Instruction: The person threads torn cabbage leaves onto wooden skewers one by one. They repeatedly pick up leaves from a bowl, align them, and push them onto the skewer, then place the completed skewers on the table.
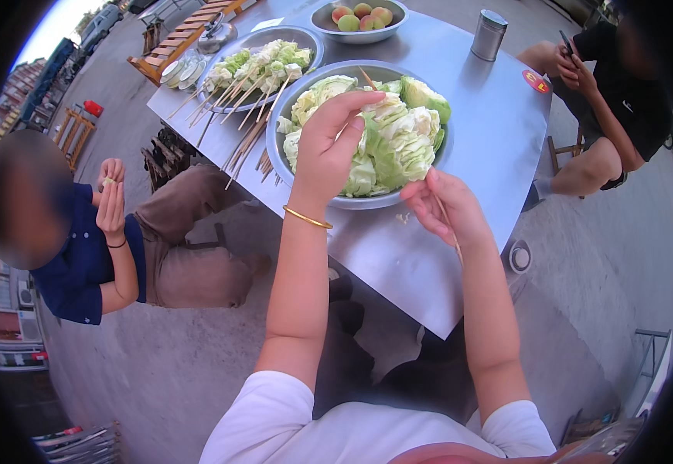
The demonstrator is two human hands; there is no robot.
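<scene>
Cabbage pieces (359, 168) fill a large metal bowl (275, 148) before me. My left hand (336, 133), with a gold-coloured bangle at its wrist, is raised over the bowl's near left part; its fingers are bent, and whether they grip any cabbage cannot be told. My right hand (446, 203) is at the bowl's near right rim, closed on a thin wooden skewer (449, 223) whose upper end meets leafy cabbage (411, 151). Loose skewers (249, 142) lie at the bowl's left side. Skewered cabbage (267, 64) rests in a second metal bowl (320, 49) behind them.
On the metal table (487, 133) stand a bowl of peaches (365, 20), a metal canister (489, 35), a kettle (217, 33) and stacked small dishes (182, 72). A person (104, 243) sits at left handling a small pale piece; another (609, 98) at right holds a phone.
</scene>
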